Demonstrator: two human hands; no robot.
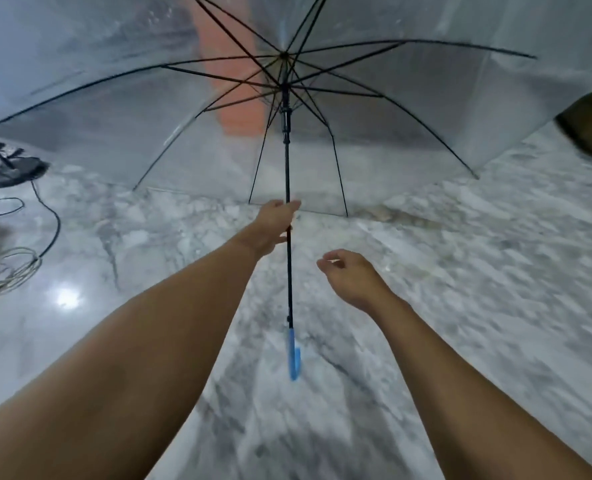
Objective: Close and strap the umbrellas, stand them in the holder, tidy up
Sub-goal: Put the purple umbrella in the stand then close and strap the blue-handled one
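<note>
Your right hand (351,278) is hovering, fingers loosely curled, empty; your left hand (274,226) is gripping the thin black shaft (287,168) of the open clear-plastic umbrella (409,109) over glossy marble floor (495,271).

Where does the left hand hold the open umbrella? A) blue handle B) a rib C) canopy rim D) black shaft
D: the left hand grips the black shaft, well above the blue handle; the right hand holds nothing.
</note>
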